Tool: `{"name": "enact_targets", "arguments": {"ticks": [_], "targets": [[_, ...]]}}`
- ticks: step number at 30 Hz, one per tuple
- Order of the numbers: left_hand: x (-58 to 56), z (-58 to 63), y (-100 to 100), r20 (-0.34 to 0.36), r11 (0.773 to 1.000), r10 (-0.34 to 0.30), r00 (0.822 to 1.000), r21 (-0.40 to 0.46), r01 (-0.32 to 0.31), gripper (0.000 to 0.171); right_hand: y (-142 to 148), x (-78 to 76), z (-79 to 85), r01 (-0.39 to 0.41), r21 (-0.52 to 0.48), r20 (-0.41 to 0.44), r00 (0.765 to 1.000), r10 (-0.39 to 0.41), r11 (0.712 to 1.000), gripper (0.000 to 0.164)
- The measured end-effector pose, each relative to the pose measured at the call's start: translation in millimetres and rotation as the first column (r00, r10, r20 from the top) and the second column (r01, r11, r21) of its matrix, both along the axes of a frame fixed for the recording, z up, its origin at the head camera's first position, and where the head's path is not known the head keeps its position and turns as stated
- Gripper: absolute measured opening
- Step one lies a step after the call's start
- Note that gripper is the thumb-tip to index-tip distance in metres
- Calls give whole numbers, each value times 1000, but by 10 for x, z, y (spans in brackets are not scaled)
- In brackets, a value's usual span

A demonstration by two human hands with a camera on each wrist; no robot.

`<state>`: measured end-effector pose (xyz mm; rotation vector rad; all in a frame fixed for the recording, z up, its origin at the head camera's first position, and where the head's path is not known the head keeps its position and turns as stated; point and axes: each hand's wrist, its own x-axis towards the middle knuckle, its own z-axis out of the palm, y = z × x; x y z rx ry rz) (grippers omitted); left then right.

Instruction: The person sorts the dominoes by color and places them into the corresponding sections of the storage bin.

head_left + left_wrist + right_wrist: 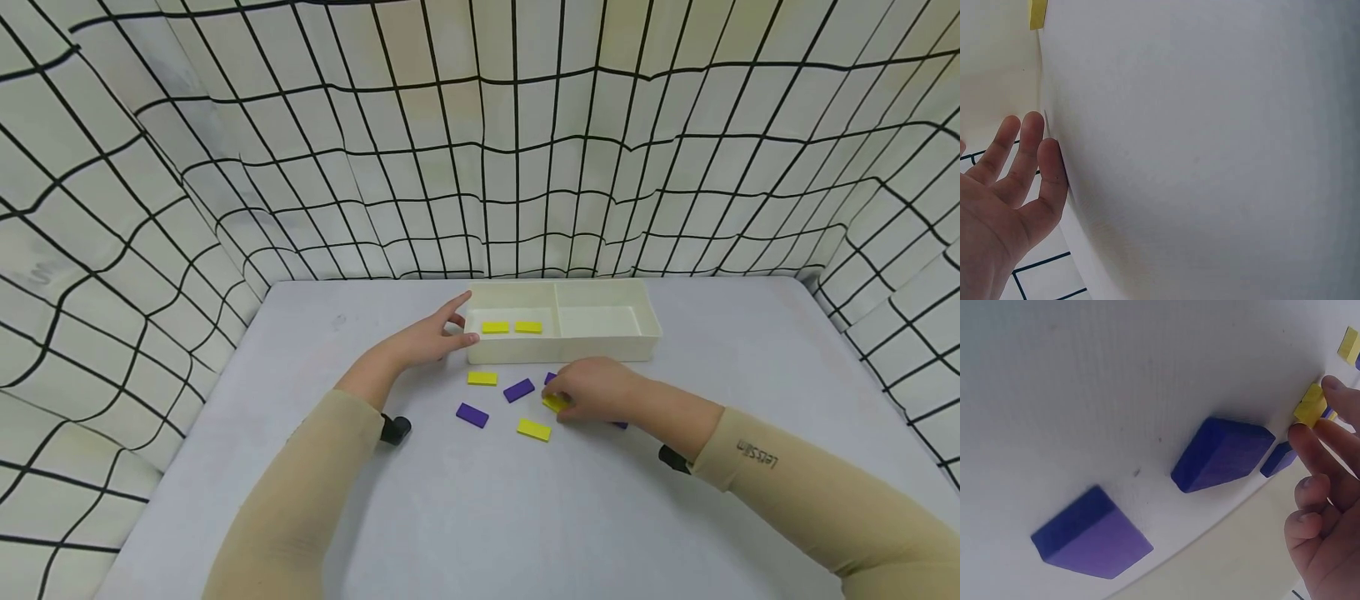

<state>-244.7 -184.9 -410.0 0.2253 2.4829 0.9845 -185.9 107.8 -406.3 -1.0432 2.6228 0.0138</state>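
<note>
A white two-compartment box stands at the back of the table, with two yellow blocks in its left compartment. My left hand rests against the box's left end, its fingers spread and fairly straight. On the table in front of the box, my right hand pinches a yellow block between thumb and forefinger. Beside that hand, in the right wrist view, lie purple blocks. Further left are a purple block, another purple block and a yellow block.
Another yellow block lies close to the box's front wall. The white table extends toward me. Behind it and along both sides hangs a black grid net over pale walls.
</note>
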Motion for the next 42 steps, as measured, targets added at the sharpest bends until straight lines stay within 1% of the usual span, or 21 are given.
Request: {"name": "enact_targets", "arguments": {"ticks": [5, 8, 14, 20, 28, 34, 38, 42], "targets": [[-5, -11, -6, -1, 1000, -6, 1000, -2, 6, 86, -13, 27, -5, 10, 6, 1, 1000, -10, 1000, 34], [-3, -13, -7, -4, 1000, -7, 1000, -5, 7, 86, -11, 36, -17, 4, 6, -14, 1000, -4, 1000, 33], [9, 5, 0, -6, 1000, -5, 1000, 2, 5, 86, 14, 53, -21, -28, -27, -36, 999, 27, 999, 30], [8, 10, -5, -10, 1000, -8, 1000, 2, 8, 86, 56, 53, 30, -30, -53, -42, 999, 27, 998, 29], [8, 10, -11, -11, 1000, -14, 1000, 6, 14, 86, 124, 10, 217, -36, -88, -49, 998, 32, 995, 34], [2, 4, -21, -15, 1000, -18, 1000, 12, 18, 86, 153, -44, 374, -40, -109, -21, 999, 38, 993, 35], [-3, -3, -23, -13, 1000, -21, 1000, 14, 21, 87, 168, -93, 494, -42, -127, 2, 999, 43, 991, 36], [1, -2, -16, -10, 1000, -18, 1000, 17, 18, 87, 174, -167, 610, -41, -133, -10, 999, 41, 990, 37]]}}
